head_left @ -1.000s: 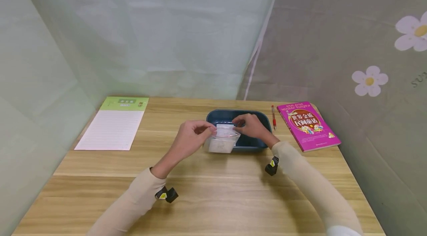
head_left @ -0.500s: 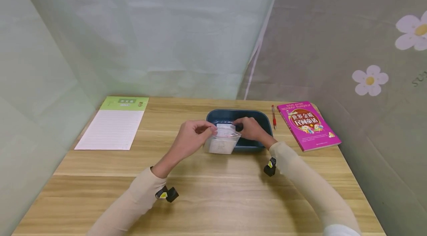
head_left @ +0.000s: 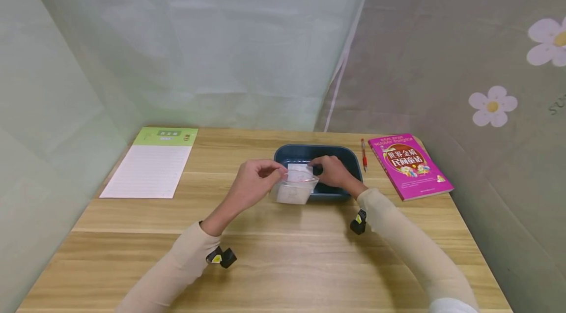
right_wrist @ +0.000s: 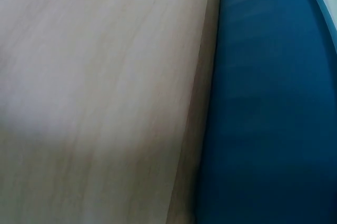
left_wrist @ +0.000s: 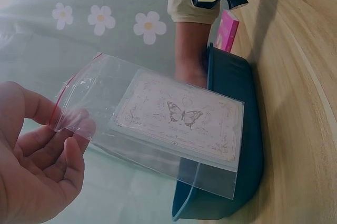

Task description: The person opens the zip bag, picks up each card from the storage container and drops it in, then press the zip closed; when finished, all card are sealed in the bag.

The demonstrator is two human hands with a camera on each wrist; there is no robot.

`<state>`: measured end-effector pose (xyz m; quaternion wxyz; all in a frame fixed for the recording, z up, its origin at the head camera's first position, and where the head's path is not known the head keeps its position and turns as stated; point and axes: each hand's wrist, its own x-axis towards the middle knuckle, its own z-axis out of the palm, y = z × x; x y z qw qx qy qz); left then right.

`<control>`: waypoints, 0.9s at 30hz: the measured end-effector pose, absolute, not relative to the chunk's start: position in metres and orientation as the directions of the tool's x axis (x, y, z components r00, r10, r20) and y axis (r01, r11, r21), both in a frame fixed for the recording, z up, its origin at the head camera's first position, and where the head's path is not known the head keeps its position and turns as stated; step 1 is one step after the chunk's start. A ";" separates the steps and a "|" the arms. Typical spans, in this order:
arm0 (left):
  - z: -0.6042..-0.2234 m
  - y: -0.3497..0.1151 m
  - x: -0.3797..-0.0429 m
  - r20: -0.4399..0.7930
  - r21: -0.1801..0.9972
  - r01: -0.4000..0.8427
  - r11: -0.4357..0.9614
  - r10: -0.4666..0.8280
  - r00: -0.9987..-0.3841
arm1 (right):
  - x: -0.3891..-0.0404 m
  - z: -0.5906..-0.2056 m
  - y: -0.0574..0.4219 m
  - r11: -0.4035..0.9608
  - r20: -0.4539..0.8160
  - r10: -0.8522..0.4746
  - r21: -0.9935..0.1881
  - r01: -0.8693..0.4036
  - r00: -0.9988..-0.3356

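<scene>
Nearest, the person's beige sleeves (head_left: 163,278), each with a small black device (head_left: 227,258) at the wrist, reach over the pale brown wood-grain counter (head_left: 274,264). The left hand (head_left: 252,185) pinches the top of a clear plastic zip bag (left_wrist: 168,121) between thumb and fingers, beside its red seal line. The bag hangs in the air over the near left edge of a dark blue, round-cornered plastic bin (head_left: 336,197); inside it is a white rectangular card (left_wrist: 184,116) printed with a butterfly. Just behind the bag a flat white rectangle (head_left: 299,167) shows within the bin's outline. The right hand (head_left: 334,172) is over the bin with its fingers bent, fingertips next to that rectangle's right edge; whether they grip it I cannot tell. Well to the left lies a ruled white paper pad (head_left: 143,173) with a green header. Right of the bin lie a slim red pen (head_left: 364,158) and, just beyond it, a magenta paperback book (head_left: 420,183). Behind the counter hang a pale grey-green sheet (head_left: 230,57) and a darker grey sheet (head_left: 424,47) with white, yellow-centred flowers (head_left: 493,106).
</scene>
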<state>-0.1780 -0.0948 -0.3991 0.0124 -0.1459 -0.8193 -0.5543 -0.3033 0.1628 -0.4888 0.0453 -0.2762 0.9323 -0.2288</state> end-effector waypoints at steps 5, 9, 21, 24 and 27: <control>-0.399 -0.095 -0.178 0.177 0.903 0.248 0.349 0.222 -0.959 | -0.304 -0.485 0.165 0.725 0.098 -0.537 -0.454 -0.518 -0.838; -0.398 -0.094 -0.178 0.171 0.902 0.243 0.358 0.220 -0.960 | -0.307 -0.479 0.167 0.711 0.102 -0.520 -0.498 -0.496 -0.848; -0.398 -0.093 -0.179 0.176 0.904 0.245 0.350 0.218 -0.960 | -0.301 -0.462 0.171 0.684 0.078 -0.464 -0.602 -0.413 -0.883; -0.398 -0.092 -0.180 0.181 0.904 0.251 0.347 0.221 -0.958 | -0.299 -0.457 0.172 0.667 0.076 -0.456 -0.630 -0.397 -0.887; -0.399 -0.092 -0.180 0.182 0.904 0.252 0.345 0.223 -0.958 | -0.297 -0.453 0.174 0.640 0.062 -0.457 -0.670 -0.376 -0.888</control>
